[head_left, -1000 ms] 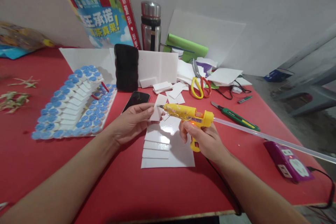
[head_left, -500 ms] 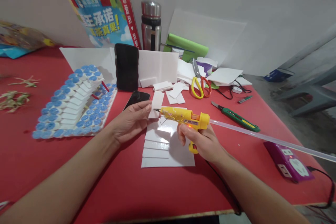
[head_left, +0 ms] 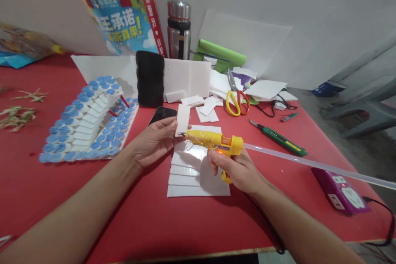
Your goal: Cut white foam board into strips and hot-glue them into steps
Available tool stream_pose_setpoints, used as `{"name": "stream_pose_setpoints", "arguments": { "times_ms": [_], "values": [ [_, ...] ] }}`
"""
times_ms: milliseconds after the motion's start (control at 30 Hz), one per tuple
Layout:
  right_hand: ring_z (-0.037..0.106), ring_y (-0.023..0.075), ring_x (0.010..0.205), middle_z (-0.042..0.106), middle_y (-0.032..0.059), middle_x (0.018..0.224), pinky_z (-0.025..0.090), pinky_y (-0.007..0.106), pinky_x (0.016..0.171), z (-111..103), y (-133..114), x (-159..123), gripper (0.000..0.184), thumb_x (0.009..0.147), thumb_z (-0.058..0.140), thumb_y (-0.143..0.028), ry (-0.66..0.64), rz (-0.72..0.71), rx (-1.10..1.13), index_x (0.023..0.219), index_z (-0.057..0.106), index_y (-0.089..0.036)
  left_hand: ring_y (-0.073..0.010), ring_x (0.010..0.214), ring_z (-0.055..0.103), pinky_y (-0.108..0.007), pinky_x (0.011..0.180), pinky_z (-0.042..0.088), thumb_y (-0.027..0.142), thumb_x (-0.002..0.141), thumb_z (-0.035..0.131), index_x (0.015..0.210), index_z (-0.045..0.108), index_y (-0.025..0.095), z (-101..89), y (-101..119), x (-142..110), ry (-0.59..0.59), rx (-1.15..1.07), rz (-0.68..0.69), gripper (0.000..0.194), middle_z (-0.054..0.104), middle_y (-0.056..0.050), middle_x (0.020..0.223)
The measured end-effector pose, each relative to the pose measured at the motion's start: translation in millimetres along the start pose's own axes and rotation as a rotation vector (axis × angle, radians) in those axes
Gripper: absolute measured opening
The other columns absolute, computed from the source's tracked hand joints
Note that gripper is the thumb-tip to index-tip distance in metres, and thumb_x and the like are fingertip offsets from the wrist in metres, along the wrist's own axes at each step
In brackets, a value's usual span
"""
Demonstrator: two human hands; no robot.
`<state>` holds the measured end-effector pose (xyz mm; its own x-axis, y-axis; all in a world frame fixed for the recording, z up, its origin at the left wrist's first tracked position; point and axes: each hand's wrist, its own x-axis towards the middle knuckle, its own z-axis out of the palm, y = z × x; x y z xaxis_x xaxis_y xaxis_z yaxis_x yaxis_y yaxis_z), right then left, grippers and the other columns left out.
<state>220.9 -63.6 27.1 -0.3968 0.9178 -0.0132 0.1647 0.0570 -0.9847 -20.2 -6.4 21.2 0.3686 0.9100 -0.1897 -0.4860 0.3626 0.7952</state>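
Observation:
My left hand (head_left: 158,139) pinches a small white foam board strip (head_left: 183,119) upright between thumb and fingers. My right hand (head_left: 236,169) is wrapped round a yellow hot glue gun (head_left: 206,138), whose metal nozzle points left and meets the lower end of the strip. A long clear glue stick (head_left: 297,161) sticks out of the gun's back, and an orange light glows near the trigger. Beneath both hands lies a white board (head_left: 216,183) with several white strips layered like steps on its left part.
To the left stands a model staircase (head_left: 85,126) edged with blue-and-white rounds. Loose white pieces (head_left: 208,109), scissors (head_left: 235,97), a green utility knife (head_left: 280,138) and a purple power socket (head_left: 338,192) lie right of centre. A dark phone (head_left: 162,114) is behind my left hand; a steel flask (head_left: 179,29) stands at the back.
The glue gun has shifted slightly left and down, its nozzle now at the strip's lower end. My left hand has turned the strip a little more upright.

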Motion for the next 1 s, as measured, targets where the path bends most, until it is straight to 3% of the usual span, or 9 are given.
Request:
{"name": "stream_pose_setpoints", "arguments": {
  "times_ms": [267,433,567,700,1000],
  "values": [
    [0.058,0.0159,0.063,0.060,0.0003,0.067,0.046,0.030,0.059,-0.5,1.0,-1.6,0.045,0.101,0.060,-0.057,-0.005,0.028,-0.013,0.074,0.063,-0.021,-0.0185,0.094,0.075,-0.024,0.084,0.064,0.031,0.074,0.095,0.100,0.084,0.014,-1.1,-1.6,1.1,0.014,-0.007,0.001,0.032,0.082,-0.011,0.108],
    [0.058,0.0159,0.062,0.061,0.0002,0.067,0.046,0.030,0.059,0.6,-1.1,-2.3,0.041,0.100,0.063,-0.055,-0.019,0.031,0.027,0.077,0.065,-0.021,-0.0166,0.088,0.075,-0.024,0.083,0.065,0.029,0.075,0.095,0.096,0.083,0.012,-1.8,-0.9,2.1,0.010,-0.063,0.019,0.029,0.083,-0.009,0.100],
    [0.059,0.0169,0.066,0.065,0.0022,0.075,0.048,0.033,0.064,-2.3,-2.4,1.1,0.038,0.100,0.063,-0.056,-0.034,-0.071,0.206,0.088,0.071,-0.021,-0.0169,0.088,0.075,-0.023,0.080,0.066,0.025,0.075,0.094,0.097,0.084,0.014,-1.8,0.1,0.8,0.030,-0.098,-0.012,0.026,0.083,-0.007,0.099],
    [0.056,0.0153,0.063,0.063,0.0013,0.073,0.042,0.030,0.058,-6.8,-4.1,4.4,0.032,0.103,0.060,-0.051,0.051,-0.153,0.282,0.097,0.075,-0.022,-0.0188,0.088,0.076,-0.026,0.082,0.066,0.027,0.075,0.095,0.101,0.084,0.012,0.5,0.7,-2.4,0.017,-0.042,-0.048,0.032,0.082,-0.010,0.099],
    [0.055,0.0146,0.061,0.060,0.0001,0.067,0.041,0.030,0.058,-9.8,-6.5,2.8,0.037,0.103,0.061,-0.047,0.146,-0.161,0.254,0.078,0.066,-0.020,-0.0192,0.085,0.079,-0.026,0.083,0.064,0.034,0.079,0.092,0.100,0.085,0.013,2.1,-3.2,-5.7,-0.060,0.031,-0.080,0.031,0.084,-0.012,0.094]
  ]
}}
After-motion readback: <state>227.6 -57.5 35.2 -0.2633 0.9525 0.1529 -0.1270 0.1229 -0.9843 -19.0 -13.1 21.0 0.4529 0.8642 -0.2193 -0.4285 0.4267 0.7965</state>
